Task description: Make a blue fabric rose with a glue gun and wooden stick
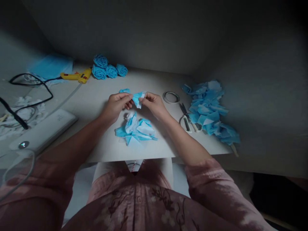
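Note:
Between my two hands, above the middle of the table, is a small blue-and-white fabric piece [137, 98], folded to a narrow point on its left side. My left hand [117, 103] pinches that point between thumb and fingers. The wider white-edged side is gripped by my right hand [152, 102], thumb in front. Just behind my left fingers lies another blue piece [124, 90], partly hidden. Nearer to me a loose pile of blue and white fabric pieces [137, 130] rests on the table [103, 150].
Blue fabric roses [106, 67] stand at the back beside a yellow glue gun [79, 76] with a black cord. On the right are a tape roll [171, 97], scissors [185, 120] and a heap of blue pieces [209, 110]. A white power strip-like box [48, 128] and scraps [24, 112] lie left.

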The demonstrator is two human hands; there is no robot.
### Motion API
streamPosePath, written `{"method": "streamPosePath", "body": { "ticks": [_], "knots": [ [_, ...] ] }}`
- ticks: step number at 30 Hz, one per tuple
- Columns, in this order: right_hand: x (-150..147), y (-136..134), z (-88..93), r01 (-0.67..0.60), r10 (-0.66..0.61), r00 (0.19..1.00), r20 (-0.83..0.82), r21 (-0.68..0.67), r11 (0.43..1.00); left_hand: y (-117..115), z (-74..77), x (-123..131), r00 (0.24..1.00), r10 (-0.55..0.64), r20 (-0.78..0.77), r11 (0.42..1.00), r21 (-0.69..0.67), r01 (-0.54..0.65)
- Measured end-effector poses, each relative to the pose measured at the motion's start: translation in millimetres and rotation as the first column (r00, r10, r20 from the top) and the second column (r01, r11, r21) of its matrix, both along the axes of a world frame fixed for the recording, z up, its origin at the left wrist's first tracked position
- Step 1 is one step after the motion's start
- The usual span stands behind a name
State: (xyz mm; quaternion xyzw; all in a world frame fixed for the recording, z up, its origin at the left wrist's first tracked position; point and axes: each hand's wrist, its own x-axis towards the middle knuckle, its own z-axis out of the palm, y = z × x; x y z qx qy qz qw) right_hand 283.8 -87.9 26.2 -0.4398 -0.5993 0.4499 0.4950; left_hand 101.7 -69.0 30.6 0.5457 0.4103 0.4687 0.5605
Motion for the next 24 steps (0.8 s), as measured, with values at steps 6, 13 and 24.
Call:
{"method": "streamPosePath", "body": {
  "ticks": [6,13,24],
  "knots": [
    [3.3,2.7,-4.3,-0.007,-0.001,0.991,0.137,0.055,0.998,1.1,0.4,-1.1,0.988,-0.016,-0.153,0.995,0.097,0.031],
    [13.8,16.0,-12.3,0.019,-0.039,0.988,0.151,0.130,0.991,8.3,-4.2,-3.2,0.974,0.090,-0.206,0.977,0.209,-0.046],
    [51.4,27.8,0.9,0.124,-0.360,0.626,0.692,0.367,0.922,12.4,-6.4,-7.3,0.977,0.186,-0.101,0.970,0.174,-0.167]
  ]
}}
